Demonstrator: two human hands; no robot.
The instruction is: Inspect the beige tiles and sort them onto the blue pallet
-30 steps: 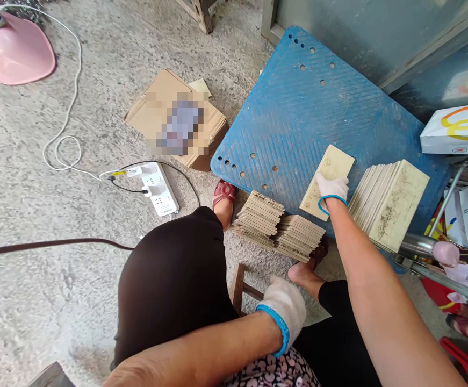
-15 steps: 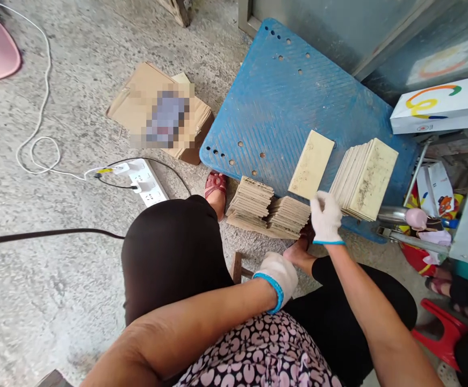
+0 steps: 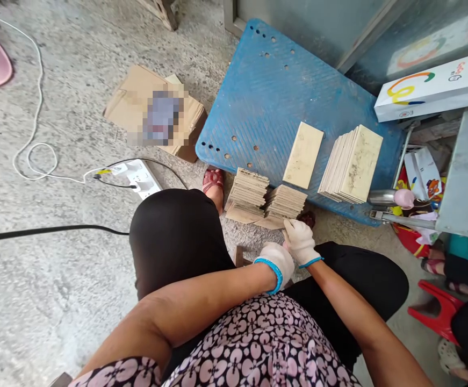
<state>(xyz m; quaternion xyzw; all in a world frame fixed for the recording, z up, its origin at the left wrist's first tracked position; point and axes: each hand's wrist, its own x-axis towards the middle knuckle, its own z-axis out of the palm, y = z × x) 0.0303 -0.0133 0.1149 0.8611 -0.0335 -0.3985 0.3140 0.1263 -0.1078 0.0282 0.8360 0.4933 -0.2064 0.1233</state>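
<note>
My left hand (image 3: 278, 260), in a white knit glove with a blue cuff, is curled closed in front of my belly. Close beside it is my right hand (image 3: 300, 241), gloved alike, its fingers pinched together; whatever either hand holds is hidden. Just beyond the right fingertips stand two stacks of thin tan pieces, a left stack (image 3: 250, 191) and a right stack (image 3: 286, 203), on brown paper. A flat cream rectangular piece (image 3: 303, 155) lies on the blue plastic platform (image 3: 274, 97). To its right leans a row of similar cream pieces (image 3: 352, 164) with dark smudges.
A brown cardboard box (image 3: 131, 102) and a white power strip (image 3: 143, 180) with cords are on the concrete floor at left. A white printed box (image 3: 435, 88) and a metal cabinet (image 3: 465, 177) stand at right. Another person sits near a red stool (image 3: 439, 309).
My right hand has come back from the edge of the flat cream piece to beside my left hand. The left hand stays closed in nearly the same place. The view has shifted slightly.
</note>
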